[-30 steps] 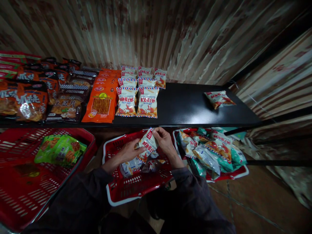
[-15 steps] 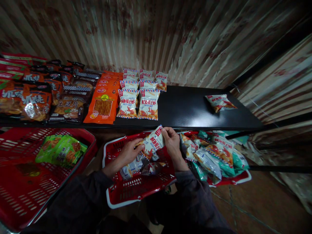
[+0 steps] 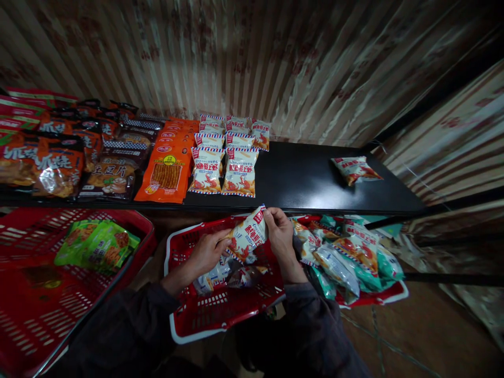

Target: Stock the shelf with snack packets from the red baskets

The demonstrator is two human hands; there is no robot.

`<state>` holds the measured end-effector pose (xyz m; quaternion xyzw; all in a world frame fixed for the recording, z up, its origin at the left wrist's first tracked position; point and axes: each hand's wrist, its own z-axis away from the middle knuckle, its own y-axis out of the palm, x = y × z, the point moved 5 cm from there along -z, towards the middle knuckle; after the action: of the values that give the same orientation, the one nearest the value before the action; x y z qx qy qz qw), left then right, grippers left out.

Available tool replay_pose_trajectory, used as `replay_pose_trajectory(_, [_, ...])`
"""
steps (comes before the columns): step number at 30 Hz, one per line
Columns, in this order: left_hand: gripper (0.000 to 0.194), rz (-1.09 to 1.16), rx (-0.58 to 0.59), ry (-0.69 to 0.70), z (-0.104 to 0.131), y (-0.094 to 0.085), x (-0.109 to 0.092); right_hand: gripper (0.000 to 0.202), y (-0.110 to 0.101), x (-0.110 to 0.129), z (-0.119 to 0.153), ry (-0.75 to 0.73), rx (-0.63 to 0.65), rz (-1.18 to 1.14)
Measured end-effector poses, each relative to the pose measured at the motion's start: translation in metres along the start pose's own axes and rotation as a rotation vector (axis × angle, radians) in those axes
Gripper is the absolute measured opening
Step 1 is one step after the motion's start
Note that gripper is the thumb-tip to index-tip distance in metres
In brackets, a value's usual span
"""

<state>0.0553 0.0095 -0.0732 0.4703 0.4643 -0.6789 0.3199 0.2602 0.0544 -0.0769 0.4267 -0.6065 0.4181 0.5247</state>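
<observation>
Both hands hold one small white snack bag (image 3: pixel 248 234) up in the air, just above the far rim of the middle red basket (image 3: pixel 220 310). The left hand (image 3: pixel 208 252) pinches the low left end of the bag with closed fingers, and the right hand (image 3: pixel 280 234) pinches the top right corner the same way, so the bag is stretched between them and tilted. The bag has red writing and a red crab picture on it. It looks just like the white bags (image 3: pixel 223 168) that lie in neat rows near the front edge of the black shelf (image 3: pixel 307 178), right beside the orange packs (image 3: pixel 167 168). So the step in hand seems to be getting the bag straight and facing the right way. The next move would likely need the bag lifted over the front edge of the shelf and laid flat beside those rows, with gentle hands so the chips inside do not break. More of the same bags lie in the bottom of the middle basket. A basket of mixed bags (image 3: pixel 350 257) sits at the right, and a big red basket (image 3: pixel 47 294) with green packs (image 3: pixel 96 244) sits at the left. One lone bag (image 3: pixel 356 169) lies near the right end of the shelf.
</observation>
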Motion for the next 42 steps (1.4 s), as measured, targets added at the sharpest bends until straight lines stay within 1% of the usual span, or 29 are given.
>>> replay_pose_trajectory(3, [0.038,-0.046,0.003,0.034,0.000,-0.001,-0.001,0.026,0.000,0.001,-0.001,-0.014,-0.004,0.031])
replay_pose_trajectory(6, [0.039,-0.062,0.067,0.023,0.001,-0.003,-0.002,0.027,0.001,0.002,-0.002,0.003,0.013,0.047])
replay_pose_trajectory(9, [0.049,-0.023,0.113,0.015,0.001,-0.006,-0.003,0.029,0.005,0.006,-0.001,0.021,0.050,0.042])
replay_pose_trajectory(11, [0.056,0.024,0.095,0.013,0.000,-0.007,-0.003,0.029,0.011,0.009,0.001,0.029,0.108,0.038])
replay_pose_trajectory(14, [0.058,0.046,0.044,0.004,-0.003,-0.006,-0.002,0.029,0.026,0.011,0.007,0.052,0.202,0.014])
replay_pose_trajectory(19, [0.042,0.012,0.010,-0.046,-0.007,-0.003,-0.003,0.026,0.048,0.012,0.014,0.028,0.317,0.022])
replay_pose_trajectory(21, [0.040,0.025,-0.026,-0.048,-0.007,-0.009,-0.006,0.026,0.049,0.013,0.014,0.010,0.304,-0.011])
replay_pose_trajectory(23, [0.041,0.101,-0.086,-0.023,-0.007,-0.018,-0.009,0.032,0.044,0.015,0.014,-0.017,0.223,-0.053])
replay_pose_trajectory(25, [0.042,0.258,-0.161,-0.005,-0.006,-0.030,-0.011,0.035,0.039,0.017,0.016,-0.030,0.166,-0.065])
replay_pose_trajectory(26, [0.043,0.351,-0.200,-0.004,-0.005,-0.036,-0.011,0.036,0.039,0.018,0.019,-0.025,0.173,-0.063])
replay_pose_trajectory(27, [0.044,0.445,-0.245,-0.007,-0.005,-0.041,-0.011,0.035,0.041,0.019,0.022,-0.011,0.206,-0.066])
replay_pose_trajectory(29, [0.046,0.612,-0.333,-0.010,-0.006,-0.048,-0.011,0.036,0.052,0.022,0.032,0.033,0.326,-0.118])
replay_pose_trajectory(31, [0.047,0.718,-0.422,0.004,-0.007,-0.051,-0.011,0.041,0.066,0.025,0.044,0.089,0.470,-0.208])
replay_pose_trajectory(33, [0.046,0.789,-0.488,0.008,-0.009,-0.052,-0.010,0.048,0.077,0.023,0.052,0.168,0.535,-0.280])
replay_pose_trajectory(35, [0.046,0.840,-0.524,0.008,-0.010,-0.052,-0.009,0.048,0.081,0.015,0.054,0.234,0.507,-0.319])
replay_pose_trajectory(37, [0.046,0.875,-0.541,0.020,-0.011,-0.052,-0.010,0.043,0.080,0.005,0.052,0.272,0.441,-0.332])
replay_pose_trajectory(40, [0.049,0.909,-0.549,0.048,-0.011,-0.055,-0.014,0.037,0.074,-0.007,0.046,0.293,0.350,-0.351])
replay_pose_trajectory(42, [0.050,0.942,-0.555,0.040,-0.011,-0.058,-0.018,0.035,0.071,-0.008,0.043,0.295,0.296,-0.350])
